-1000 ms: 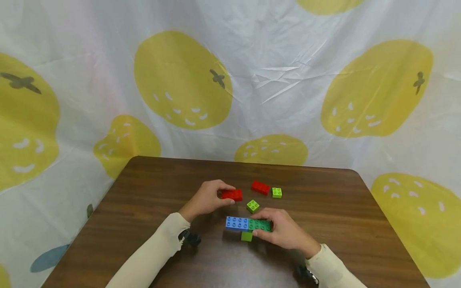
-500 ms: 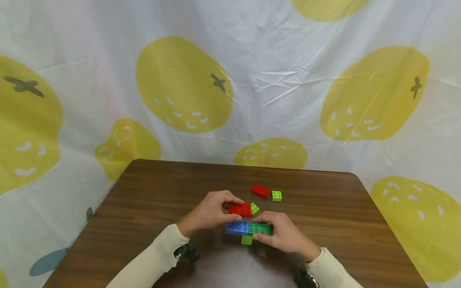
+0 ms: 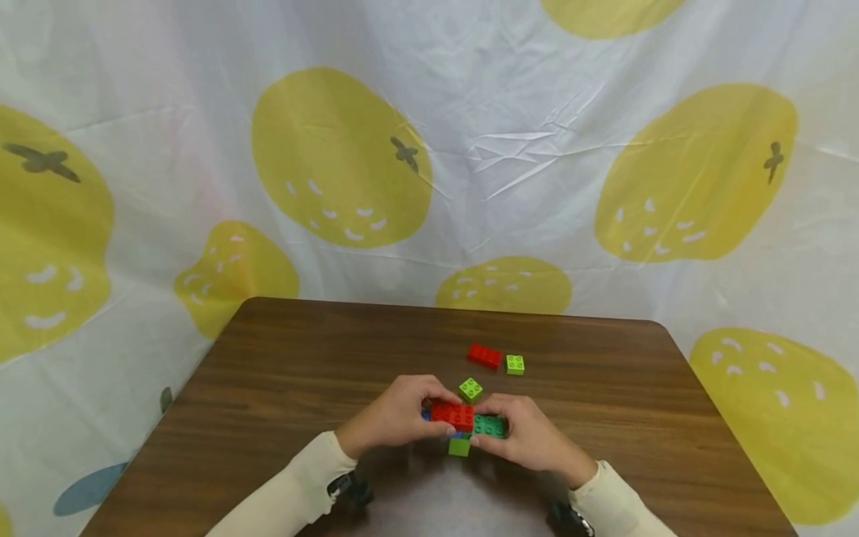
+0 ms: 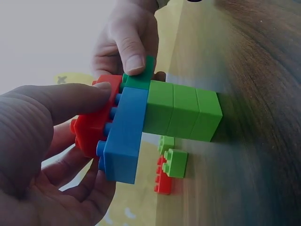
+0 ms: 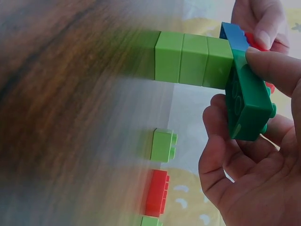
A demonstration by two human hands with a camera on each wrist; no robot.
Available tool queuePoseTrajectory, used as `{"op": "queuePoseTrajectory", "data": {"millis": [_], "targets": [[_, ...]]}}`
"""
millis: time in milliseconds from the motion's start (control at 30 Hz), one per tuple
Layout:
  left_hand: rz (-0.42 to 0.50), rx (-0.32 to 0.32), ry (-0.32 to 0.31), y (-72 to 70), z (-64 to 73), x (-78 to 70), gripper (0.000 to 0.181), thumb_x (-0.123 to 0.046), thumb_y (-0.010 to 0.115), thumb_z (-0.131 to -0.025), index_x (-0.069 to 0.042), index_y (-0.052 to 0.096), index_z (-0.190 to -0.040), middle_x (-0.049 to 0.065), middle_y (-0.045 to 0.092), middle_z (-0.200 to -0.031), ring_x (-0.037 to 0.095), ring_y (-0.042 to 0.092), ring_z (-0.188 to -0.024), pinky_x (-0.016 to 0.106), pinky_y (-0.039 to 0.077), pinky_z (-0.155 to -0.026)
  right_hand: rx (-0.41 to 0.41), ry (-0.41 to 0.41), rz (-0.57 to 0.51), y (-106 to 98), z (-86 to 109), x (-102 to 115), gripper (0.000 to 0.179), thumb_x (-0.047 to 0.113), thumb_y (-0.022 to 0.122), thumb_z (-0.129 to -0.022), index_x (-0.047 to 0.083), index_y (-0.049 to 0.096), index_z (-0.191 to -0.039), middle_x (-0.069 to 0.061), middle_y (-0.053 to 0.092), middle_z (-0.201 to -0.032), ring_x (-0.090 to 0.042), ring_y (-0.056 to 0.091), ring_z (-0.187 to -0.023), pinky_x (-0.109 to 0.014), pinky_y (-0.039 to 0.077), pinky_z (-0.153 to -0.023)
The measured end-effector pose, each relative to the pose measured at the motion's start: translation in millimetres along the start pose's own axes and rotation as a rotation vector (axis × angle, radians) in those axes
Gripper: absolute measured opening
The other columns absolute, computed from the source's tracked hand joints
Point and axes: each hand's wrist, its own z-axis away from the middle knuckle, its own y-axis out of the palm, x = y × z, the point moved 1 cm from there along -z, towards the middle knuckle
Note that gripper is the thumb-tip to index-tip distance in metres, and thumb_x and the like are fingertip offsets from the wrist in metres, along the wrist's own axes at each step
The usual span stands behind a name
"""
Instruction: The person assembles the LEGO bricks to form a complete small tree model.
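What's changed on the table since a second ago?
The left hand carried its red brick toward the person and slightly right, over the blue brick and dark green brick. Nothing was let go. The right hand still grips the dark green brick; the other red brick and two loose lime bricks stayed put.

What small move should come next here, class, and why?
Probably, the left hand should press its red brick down onto the blue brick: studs show in the gap between them, and the right hand grips the adjoining dark green brick, which should help steady everything.
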Motion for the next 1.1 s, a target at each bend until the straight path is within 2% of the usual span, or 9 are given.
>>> {"op": "queuePoseTrajectory", "data": {"millis": [333,500,700,867,1100], "targets": [[-0.044,-0.016,0.023,4.3,2.4,-0.9,0.033,-0.022,0.088,-0.087,-0.015,0.081,-0.118,-0.005,0.071,-0.099,0.003,0.056,-0.080,0.017,0.047,-0.067,0.007,0.020,-0.008,1.0,1.1,0.9,0.025,0.029,0.087,-0.089,0.022,0.075,-0.111,0.013,0.072,-0.101,-0.001,0.061,-0.081,-0.021,0.053,-0.070],[-0.022,-0.034,0.035,5.7,4.1,-1.9,0.034,-0.018,0.090,-0.085,-0.013,0.081,-0.117,-0.003,0.072,-0.098,0.002,0.057,-0.080,0.018,0.050,-0.069,0.003,0.012,-0.003,0.8,0.6,0.3,0.024,0.031,0.086,-0.090,0.022,0.076,-0.110,0.012,0.072,-0.099,0.000,0.059,-0.081,-0.021,0.051,-0.069],[0.043,-0.040,-0.011,7.5,4.6,0.3,0.033,-0.018,0.092,-0.083,-0.013,0.081,-0.115,-0.003,0.073,-0.101,0.001,0.061,-0.086,0.021,0.056,-0.076,0.004,0.005,-0.013,1.1,0.2,-0.3,0.022,0.031,0.085,-0.091,0.021,0.076,-0.109,0.010,0.073,-0.099,-0.001,0.060,-0.081,-0.021,0.052,-0.069],[0.091,-0.037,-0.040,7.9,4.0,4.2,0.034,-0.021,0.093,-0.082,-0.015,0.081,-0.113,-0.004,0.075,-0.103,0.002,0.062,-0.086,0.023,0.056,-0.075,0.007,0.006,-0.022,0.8,-0.3,0.9,0.022,0.031,0.085,-0.091,0.021,0.076,-0.109,0.010,0.074,-0.099,-0.002,0.061,-0.082,-0.022,0.053,-0.071],[0.051,-0.016,-0.034,7.0,-0.5,7.2,0.034,-0.023,0.094,-0.081,-0.016,0.082,-0.111,-0.007,0.074,-0.098,0.001,0.059,-0.080,0.019,0.052,-0.069,0.007,-0.012,0.004,-0.6,-1.2,0.9,0.023,0.031,0.086,-0.090,0.021,0.076,-0.108,0.010,0.074,-0.099,-0.001,0.063,-0.084,-0.023,0.055,-0.073]]}}
